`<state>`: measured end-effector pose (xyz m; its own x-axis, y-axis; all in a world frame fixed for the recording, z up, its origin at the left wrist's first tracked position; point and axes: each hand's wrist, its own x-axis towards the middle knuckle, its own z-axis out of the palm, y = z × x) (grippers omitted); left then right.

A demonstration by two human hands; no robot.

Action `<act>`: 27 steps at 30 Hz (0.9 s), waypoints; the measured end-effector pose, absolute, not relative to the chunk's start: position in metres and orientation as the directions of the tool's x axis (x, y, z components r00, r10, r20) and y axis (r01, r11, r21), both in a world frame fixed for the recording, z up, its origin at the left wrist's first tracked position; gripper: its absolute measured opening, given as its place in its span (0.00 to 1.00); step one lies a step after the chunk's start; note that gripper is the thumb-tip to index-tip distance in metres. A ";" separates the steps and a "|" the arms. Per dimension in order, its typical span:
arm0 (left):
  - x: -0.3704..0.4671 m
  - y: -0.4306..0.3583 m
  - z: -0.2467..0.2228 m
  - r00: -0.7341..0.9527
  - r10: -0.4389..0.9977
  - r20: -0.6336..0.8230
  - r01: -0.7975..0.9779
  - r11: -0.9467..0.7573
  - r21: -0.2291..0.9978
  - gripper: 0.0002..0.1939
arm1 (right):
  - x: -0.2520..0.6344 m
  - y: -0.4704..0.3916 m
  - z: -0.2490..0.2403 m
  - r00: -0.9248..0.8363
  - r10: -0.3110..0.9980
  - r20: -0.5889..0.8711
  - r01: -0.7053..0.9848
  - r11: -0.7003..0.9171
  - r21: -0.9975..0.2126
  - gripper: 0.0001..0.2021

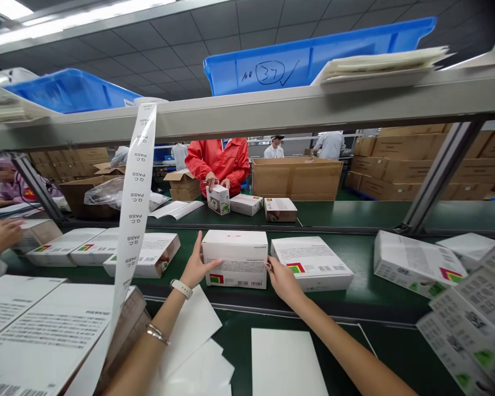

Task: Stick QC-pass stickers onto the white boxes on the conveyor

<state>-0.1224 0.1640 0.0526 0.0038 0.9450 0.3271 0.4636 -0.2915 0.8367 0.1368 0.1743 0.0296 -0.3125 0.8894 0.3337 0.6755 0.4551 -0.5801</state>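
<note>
Two hands at a white box (236, 250) standing on the green table (362, 258).
The left hand's (197, 268) fingers are spread, thumb over the front; the right hand's (286, 280) bend at the right edge, maybe pinching, I can't tell. Hold both sides softly so it won't tip or dent. Its top looks shut. The blue bin (334, 49) up high hides its inside.
</note>
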 end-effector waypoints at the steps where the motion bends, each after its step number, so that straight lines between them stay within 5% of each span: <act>1: -0.124 0.160 0.053 -0.012 0.935 0.354 0.512 -0.298 0.806 0.43 | 0.142 0.168 0.028 -0.329 0.880 0.342 0.656 0.474 -0.588 0.17; 7: -0.142 0.148 0.056 -0.124 0.823 0.555 0.683 -0.335 0.649 0.21 | 0.188 0.110 0.030 -0.384 0.857 0.344 0.547 0.511 -0.663 0.17; 13: -0.146 0.161 0.055 -0.291 0.769 0.569 0.682 -0.250 0.687 0.18 | 0.217 0.050 0.026 -0.479 0.872 0.100 0.629 0.421 -0.653 0.14; 19: -0.111 0.134 0.067 -0.359 0.657 0.663 0.749 -0.220 0.624 0.20 | 0.216 0.016 0.017 -0.492 0.866 0.089 0.728 0.465 -0.503 0.10; 20: -0.096 0.121 0.065 -0.308 0.659 0.686 0.773 -0.247 0.584 0.22 | 0.214 0.013 0.015 -0.506 0.857 0.093 0.741 0.488 -0.462 0.09; 22: -0.063 0.090 0.052 0.076 0.749 0.658 0.814 -0.427 0.393 0.20 | 0.212 0.010 0.011 -0.537 0.838 0.097 0.759 0.530 -0.378 0.07; 24: -0.032 0.063 0.033 0.549 0.749 0.371 0.720 -0.649 0.245 0.16 | 0.209 0.010 0.007 -0.564 0.820 0.093 0.768 0.563 -0.305 0.06; 27: -0.006 0.041 0.005 0.741 0.667 0.076 0.637 -0.734 0.235 0.15 | 0.204 0.011 0.005 -0.603 0.795 0.072 0.762 0.600 -0.245 0.07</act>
